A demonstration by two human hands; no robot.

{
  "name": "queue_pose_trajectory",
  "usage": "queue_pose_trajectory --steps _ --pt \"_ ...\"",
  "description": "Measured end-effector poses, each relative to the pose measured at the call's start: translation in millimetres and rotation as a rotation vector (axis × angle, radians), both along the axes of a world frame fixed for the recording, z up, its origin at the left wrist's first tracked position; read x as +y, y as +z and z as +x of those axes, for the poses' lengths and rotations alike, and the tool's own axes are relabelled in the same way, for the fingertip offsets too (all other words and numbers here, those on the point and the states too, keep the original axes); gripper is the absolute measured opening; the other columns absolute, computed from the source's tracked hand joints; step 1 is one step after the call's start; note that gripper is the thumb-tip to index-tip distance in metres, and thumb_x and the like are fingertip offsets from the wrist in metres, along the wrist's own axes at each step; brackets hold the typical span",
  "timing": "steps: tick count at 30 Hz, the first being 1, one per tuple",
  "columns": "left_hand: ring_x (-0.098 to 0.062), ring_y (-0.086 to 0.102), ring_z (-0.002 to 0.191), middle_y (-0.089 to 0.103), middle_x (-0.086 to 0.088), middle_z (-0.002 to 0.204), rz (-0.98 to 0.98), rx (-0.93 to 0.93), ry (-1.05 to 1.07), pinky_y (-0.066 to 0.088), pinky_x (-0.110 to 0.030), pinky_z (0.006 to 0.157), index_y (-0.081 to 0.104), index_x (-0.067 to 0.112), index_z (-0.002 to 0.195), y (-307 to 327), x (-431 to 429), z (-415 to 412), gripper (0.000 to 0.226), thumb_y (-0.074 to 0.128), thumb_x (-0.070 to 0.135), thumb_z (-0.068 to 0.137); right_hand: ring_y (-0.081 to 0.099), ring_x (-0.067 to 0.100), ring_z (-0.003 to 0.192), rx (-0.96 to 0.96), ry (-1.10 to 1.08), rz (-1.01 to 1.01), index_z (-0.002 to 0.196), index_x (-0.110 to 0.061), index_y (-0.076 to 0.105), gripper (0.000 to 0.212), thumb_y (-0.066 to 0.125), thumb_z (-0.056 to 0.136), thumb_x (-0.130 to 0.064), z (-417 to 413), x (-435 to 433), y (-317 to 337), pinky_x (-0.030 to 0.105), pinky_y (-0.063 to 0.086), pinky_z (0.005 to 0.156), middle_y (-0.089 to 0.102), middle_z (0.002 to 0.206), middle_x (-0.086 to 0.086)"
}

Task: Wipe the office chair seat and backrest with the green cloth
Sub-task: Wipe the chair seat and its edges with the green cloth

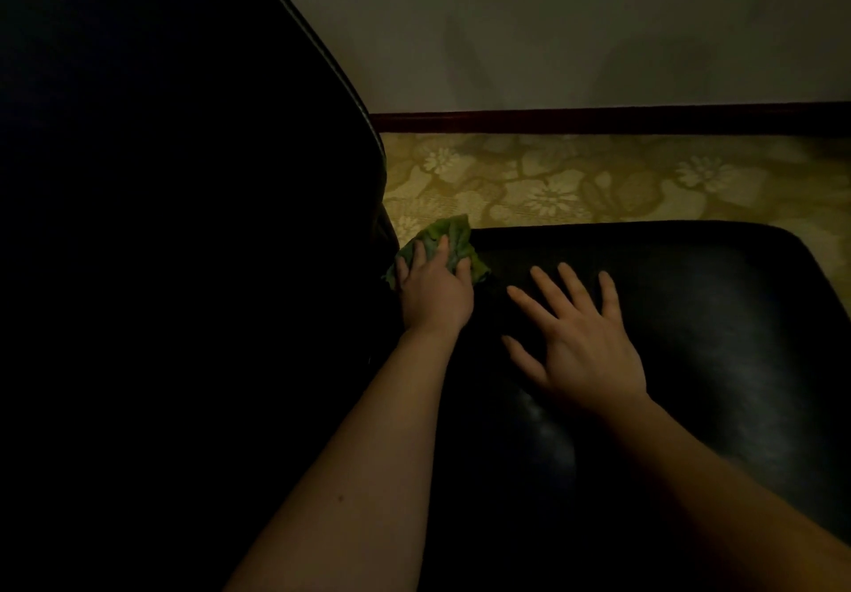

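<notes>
Both of my bare forearms reach forward from the bottom edge over a dim black office chair. On the left rises the backrest (184,177), a tall dark slab with pale piping along its edge. Beside its base, my left hand (435,289) presses down with fingers curled over the crumpled green cloth (449,241), which sits at the far back corner of the seat (690,315), where seat meets backrest; I judge I am scrubbing that crease. To the right, my right hand (585,342) lies flat on the seat, fingers spread, holding nothing, probably steadying the chair. Beyond are yellow floral carpet (598,177) and a dark skirting board (598,119).
</notes>
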State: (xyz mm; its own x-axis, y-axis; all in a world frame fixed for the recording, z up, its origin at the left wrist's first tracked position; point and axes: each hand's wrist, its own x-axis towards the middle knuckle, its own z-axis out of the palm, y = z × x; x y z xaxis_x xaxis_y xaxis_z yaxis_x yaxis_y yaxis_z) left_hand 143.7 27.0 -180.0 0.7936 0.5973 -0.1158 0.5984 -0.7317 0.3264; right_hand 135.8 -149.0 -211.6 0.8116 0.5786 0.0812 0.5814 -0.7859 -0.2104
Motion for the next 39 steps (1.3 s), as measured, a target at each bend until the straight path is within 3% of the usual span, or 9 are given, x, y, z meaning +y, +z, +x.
queue_pose_trajectory --steps 7,18,24,27,33,39 --pt "-0.030 0.011 0.154 0.018 -0.005 0.167 0.061 -0.022 0.023 0.011 -0.045 0.125 0.026 0.029 0.157 -8 -11 -23 0.056 0.035 0.047 0.105 0.026 0.031 0.147 -0.010 0.004 0.021 0.146 -0.033 0.043 0.069 0.024 0.089 -0.068 -1 0 0 0.061 0.009 0.118 0.038 0.156 0.004" --pt "-0.036 0.009 0.153 0.014 -0.006 0.167 0.004 0.055 0.030 0.010 -0.042 0.124 0.025 0.029 0.158 0 4 22 0.051 0.031 0.040 0.108 0.025 0.030 0.148 -0.043 -0.007 0.034 0.147 -0.032 0.043 0.069 0.025 0.090 -0.066 -1 1 -2 0.060 0.008 0.119 0.037 0.157 0.004" --pt "-0.031 0.039 0.140 0.046 -0.005 0.151 -0.034 -0.041 -0.033 0.032 -0.042 0.117 0.051 0.023 0.145 0 20 43 0.042 0.045 0.031 0.104 0.028 0.032 0.146 -0.068 -0.005 0.047 0.146 -0.030 0.045 0.066 0.029 0.091 -0.064 -1 1 -7 0.062 0.010 0.118 0.039 0.155 0.007" --pt "-0.028 0.045 0.136 0.053 -0.004 0.146 -0.055 -0.144 -0.044 0.038 -0.040 0.113 0.057 0.021 0.141 0 17 34 0.039 0.049 0.025 0.103 0.030 0.033 0.145 -0.093 -0.006 0.025 0.145 -0.028 0.044 0.065 0.029 0.092 -0.062 -2 1 -8 0.062 0.010 0.117 0.040 0.154 0.008" --pt "-0.026 0.032 0.147 0.045 -0.003 0.154 -0.088 -0.193 -0.169 0.027 -0.039 0.120 0.056 0.023 0.141 1 0 -12 0.038 0.051 0.018 0.103 0.042 0.038 0.136 -0.125 -0.024 -0.047 0.137 -0.019 0.054 0.058 0.033 0.093 -0.050 -11 -1 4 0.066 0.019 0.112 0.050 0.145 0.015" --pt "-0.027 0.020 0.152 0.037 -0.002 0.160 -0.082 -0.130 -0.236 0.016 -0.038 0.123 0.048 0.028 0.147 2 -33 -84 0.042 0.045 0.023 0.105 0.043 0.041 0.135 -0.185 -0.032 -0.099 0.134 -0.016 0.058 0.059 0.068 0.080 -0.038 -51 -30 24 0.069 0.023 0.108 0.048 0.145 0.018"
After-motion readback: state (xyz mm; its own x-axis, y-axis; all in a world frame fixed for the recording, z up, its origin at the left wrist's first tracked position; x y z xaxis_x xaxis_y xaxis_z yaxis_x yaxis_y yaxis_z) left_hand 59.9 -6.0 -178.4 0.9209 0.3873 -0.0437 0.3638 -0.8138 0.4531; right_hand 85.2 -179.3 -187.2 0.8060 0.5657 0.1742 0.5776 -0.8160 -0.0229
